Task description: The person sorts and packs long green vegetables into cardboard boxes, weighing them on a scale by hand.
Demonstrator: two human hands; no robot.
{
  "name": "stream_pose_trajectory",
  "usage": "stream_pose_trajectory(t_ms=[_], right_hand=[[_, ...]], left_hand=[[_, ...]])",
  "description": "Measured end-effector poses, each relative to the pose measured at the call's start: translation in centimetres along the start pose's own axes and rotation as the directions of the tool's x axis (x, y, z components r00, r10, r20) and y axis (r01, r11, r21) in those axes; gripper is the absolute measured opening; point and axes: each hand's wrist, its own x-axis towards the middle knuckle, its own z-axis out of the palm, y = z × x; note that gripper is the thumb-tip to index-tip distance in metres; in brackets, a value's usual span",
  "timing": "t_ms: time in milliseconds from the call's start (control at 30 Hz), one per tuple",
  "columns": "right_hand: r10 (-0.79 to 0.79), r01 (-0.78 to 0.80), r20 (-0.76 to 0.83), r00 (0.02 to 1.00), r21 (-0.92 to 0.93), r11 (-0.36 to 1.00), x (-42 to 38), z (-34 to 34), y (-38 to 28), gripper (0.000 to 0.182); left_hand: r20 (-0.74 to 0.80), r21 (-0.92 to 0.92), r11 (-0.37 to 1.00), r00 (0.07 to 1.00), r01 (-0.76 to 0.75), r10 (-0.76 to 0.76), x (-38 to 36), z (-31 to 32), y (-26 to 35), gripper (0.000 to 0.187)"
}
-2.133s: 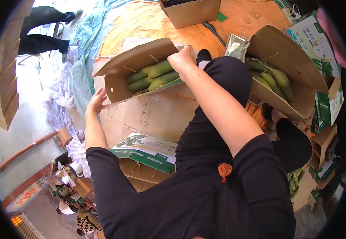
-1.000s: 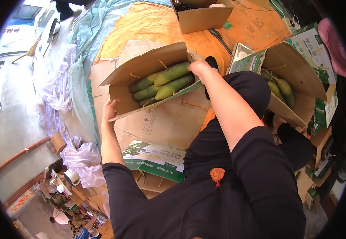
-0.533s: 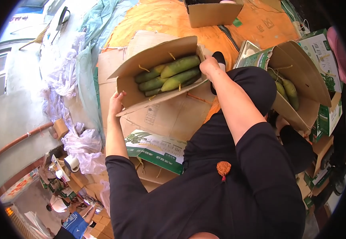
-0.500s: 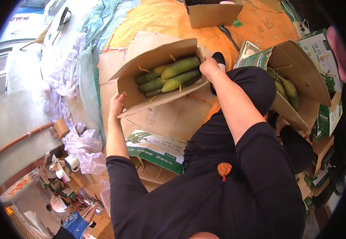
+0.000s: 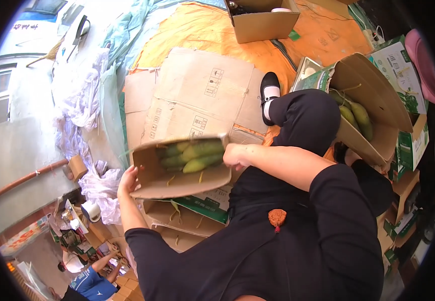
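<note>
Between my two hands is a cardboard box (image 5: 187, 189), its open side tilted toward me. Long green radishes (image 5: 200, 163) lie inside it, several side by side. My left hand (image 5: 129, 179) grips the box's left edge, fingers on the outside and partly hidden. At the opposite end, my right hand (image 5: 235, 156) is closed on the right edge. Below the held box are other open boxes with green and white print (image 5: 210, 206), cord loops hanging from their flaps.
Flattened cardboard (image 5: 192, 95) covers part of an orange sheet (image 5: 177, 30). Right of my knee stands another open box (image 5: 388, 100) with radishes. A further box (image 5: 265, 26) is at the top. Plastic sheeting (image 5: 84, 95) hangs left. A person in blue (image 5: 93, 285) works lower left.
Both hands have brought the box of radishes toward my body and slightly left, off the flattened cardboard and over the lower boxes. The cardboard and my shoe now show.
</note>
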Motion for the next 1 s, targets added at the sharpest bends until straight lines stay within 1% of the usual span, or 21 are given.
stream_pose_trajectory(t_ms=[67,100,133,167,200,233,267,333,367,400,433,467,533,600,633,700,733,800,867,933,1000], right_hand=[[0.117,-0.12,0.063,0.991,0.051,0.991,-3.7,-0.6,-2.5,0.02],[0.083,-0.064,0.069,0.994,-0.238,0.969,-4.0,-1.0,-3.4,0.022],[0.088,-0.073,0.055,0.995,-0.235,0.969,-3.7,-1.2,-3.8,0.022],[0.018,-0.041,-0.054,0.998,-0.456,0.889,-3.5,-1.2,-4.0,0.023],[-0.071,-0.038,-0.139,0.988,-0.653,0.757,-3.5,-1.3,-3.9,0.026],[-0.21,0.074,-0.179,0.961,-0.567,0.82,-4.2,-1.9,-3.5,0.025],[-0.208,0.064,-0.195,0.959,-0.562,0.824,-4.4,-2.2,-3.6,0.025],[-0.264,0.133,-0.199,0.944,-0.502,0.854,-4.2,-3.0,-4.1,0.023],[-0.284,0.133,-0.214,0.934,-0.532,0.836,-4.0,-3.2,-4.3,0.021],[-0.303,0.128,-0.229,0.925,-0.562,0.817,-3.8,-3.3,-4.5,0.02],[-0.29,0.15,-0.171,0.942,-0.558,0.816,-2.9,-3.5,-4.5,0.022],[-0.281,0.175,-0.112,0.953,-0.553,0.814,-2.4,-3.8,-4.6,0.024],[-0.236,0.199,0.005,0.972,-0.558,0.806,-6.0,-5.0,-6.5,0.023],[-0.412,0.274,-0.004,0.911,-0.742,0.612,-6.6,-5.2,-6.9,0.022],[-0.405,0.249,-0.042,0.913,-0.729,0.637,-8.4,-5.7,-6.8,0.022],[-0.545,0.29,-0.238,0.804,-0.644,0.708,-14.0,-6.4,-7.3,0.021],[-0.64,0.396,-0.291,0.711,-0.586,0.707,-16.0,-6.9,-6.4,0.021],[-0.693,0.53,-0.401,0.6,-0.449,0.719,-19.7,-8.5,-3.8,0.021],[-0.69,0.609,-0.558,0.461,-0.367,0.703,-25.0,-9.6,-0.3,0.02],[-0.63,0.644,-0.663,0.405,-0.283,0.711,-29.9,-10.2,4.1,0.021],[-0.514,0.62,-0.789,0.336,-0.226,0.752,-34.4,-10.1,8.8,0.017]], left_hand=[[-0.03,0.022,0.999,0.999,0.045,-0.044,-1.1,-0.3,0.0,0.022],[-0.071,0.039,0.995,0.994,0.089,-0.086,-1.5,-0.5,0.1,0.024],[-0.069,-0.005,0.996,0.993,0.091,-0.091,-1.4,-1.2,0.5,0.029],[-0.182,0.103,0.992,0.982,0.077,-0.057,-2.0,-1.1,2.4,0.03],[-0.29,0.211,0.974,0.957,0.076,-0.012,-2.7,-1.0,4.2,0.031],[-0.381,0.343,0.938,0.905,-0.048,0.186,0.2,-4.5,3.3,0.03],[-0.436,0.481,0.863,0.812,-0.154,0.388,3.3,-7.6,2.6,0.03],[-0.376,0.665,0.648,0.585,-0.37,0.719,2.6,-4.4,7.2,0.028],[-0.291,0.665,0.594,0.574,-0.453,0.765,0.2,0.3,10.9,0.028],[-0.264,0.663,0.577,0.573,-0.477,0.776,-0.6,4.5,13.4,0.028],[-0.111,0.656,0.54,0.641,-0.526,0.76,-1.2,8.2,15.5,0.028],[0.045,0.646,0.503,0.686,-0.574,0.726,-1.4,11.6,17.1,0.028],[0.314,0.693,0.409,0.759,-0.594,0.571,-1.0,18.3,19.1,0.029],[0.521,0.641,0.456,0.786,-0.618,0.333,1.5,23.4,19.4,0.031],[0.554,0.634,0.432,0.766,-0.641,0.326,4.5,25.0,19.0,0.031],[0.793,0.574,0.307,0.608,-0.759,0.022,10.1,27.6,18.3,0.037],[0.807,0.564,0.287,0.591,-0.774,0.008,9.6,29.5,18.6,0.037],[0.668,0.738,0.042,0.719,-0.674,-0.194,5.8,34.4,18.3,0.041],[0.45,0.814,-0.238,0.834,-0.53,-0.319,3.0,37.7,17.9,0.046],[0.394,0.85,-0.165,0.812,-0.5,-0.43,5.0,37.7,15.4,0.053],[0.237,0.929,-0.093,0.771,-0.358,-0.592,3.6,37.9,13.9,0.049]])
